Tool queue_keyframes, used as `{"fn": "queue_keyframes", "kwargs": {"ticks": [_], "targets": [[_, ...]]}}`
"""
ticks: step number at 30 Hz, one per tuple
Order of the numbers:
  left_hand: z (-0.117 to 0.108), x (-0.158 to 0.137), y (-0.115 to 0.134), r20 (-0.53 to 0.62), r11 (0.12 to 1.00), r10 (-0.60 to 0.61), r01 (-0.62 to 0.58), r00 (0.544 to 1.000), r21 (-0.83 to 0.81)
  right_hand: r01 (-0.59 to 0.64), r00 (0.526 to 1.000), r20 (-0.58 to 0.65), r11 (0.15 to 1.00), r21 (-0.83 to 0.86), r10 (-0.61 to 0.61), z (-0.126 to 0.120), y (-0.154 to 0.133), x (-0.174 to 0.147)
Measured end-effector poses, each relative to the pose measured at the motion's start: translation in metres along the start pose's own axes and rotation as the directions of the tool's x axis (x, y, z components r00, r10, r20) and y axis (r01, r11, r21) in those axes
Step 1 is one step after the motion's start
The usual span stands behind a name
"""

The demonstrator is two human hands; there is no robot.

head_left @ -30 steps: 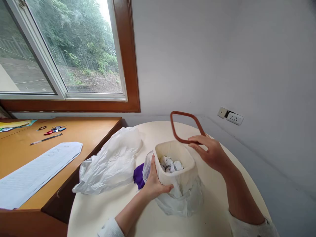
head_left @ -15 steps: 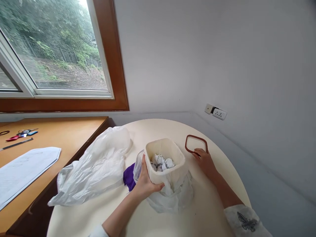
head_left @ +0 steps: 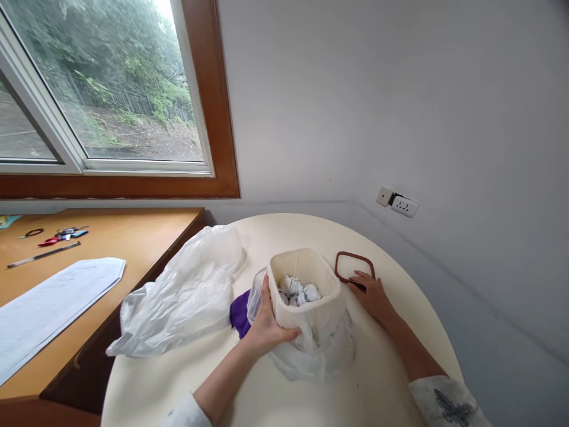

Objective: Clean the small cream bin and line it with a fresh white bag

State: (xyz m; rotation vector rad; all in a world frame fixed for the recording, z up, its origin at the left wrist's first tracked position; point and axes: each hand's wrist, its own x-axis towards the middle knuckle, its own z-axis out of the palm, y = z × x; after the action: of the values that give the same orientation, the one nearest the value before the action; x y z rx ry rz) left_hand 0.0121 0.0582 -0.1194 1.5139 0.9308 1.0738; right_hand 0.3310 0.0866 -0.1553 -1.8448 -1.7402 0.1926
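Note:
A small cream plastic bin point(head_left: 326, 317) stands on the round table, with several crumpled white papers point(head_left: 302, 290) inside it. My left hand point(head_left: 269, 329) grips its near left side, fingers along the left wall and thumb across the front. A thin white plastic bag point(head_left: 306, 363) bunches around the bin's lower part. To the right, a reddish-brown rounded ring frame point(head_left: 355, 254) lies on the tabletop. My right hand point(head_left: 371, 296) rests at its near edge, fingers apart and touching it. Purple cloth point(head_left: 240, 313) shows just left of the bin, partly hidden.
Another white plastic bag point(head_left: 186, 296) lies spread over the left side of the round table point(head_left: 284, 228). On the wooden desk point(head_left: 146, 231) are papers point(head_left: 66, 290), keys point(head_left: 66, 233) and a slim blade-like strip point(head_left: 44, 255). A wall socket point(head_left: 404, 206) is beyond the table.
The view has swung slightly left. The brown ring frame has come slightly closer to the bin, and my right fingers have spread over its edge. My left hand keeps its hold.

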Motion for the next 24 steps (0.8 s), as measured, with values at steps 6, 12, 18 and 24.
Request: {"fn": "queue_keyframes", "kwargs": {"ticks": [6, 12, 18, 24], "targets": [[-0.008, -0.002, 0.009, 0.042, 0.991, 0.031, -0.036, 0.999, 0.13, 0.164, 0.956, -0.262, 0.98, 0.111, -0.13, -0.004, -0.027, -0.008], [-0.026, 0.003, 0.018, -0.043, 0.98, 0.159, -0.153, 0.986, 0.127, 0.078, 0.996, 0.025, 0.968, 0.238, -0.086, 0.0, -0.072, -0.028], [-0.041, 0.014, 0.016, -0.39, 0.862, 0.104, 0.113, 0.915, 0.494, 0.043, 0.991, 0.12, 0.984, 0.176, -0.064, 0.001, -0.082, -0.033], [-0.039, 0.01, 0.003, -0.225, 0.444, -0.071, 0.233, 0.972, 0.865, -0.03, 0.992, 0.125, 0.959, 0.282, -0.005, 0.006, -0.073, -0.031]]}}
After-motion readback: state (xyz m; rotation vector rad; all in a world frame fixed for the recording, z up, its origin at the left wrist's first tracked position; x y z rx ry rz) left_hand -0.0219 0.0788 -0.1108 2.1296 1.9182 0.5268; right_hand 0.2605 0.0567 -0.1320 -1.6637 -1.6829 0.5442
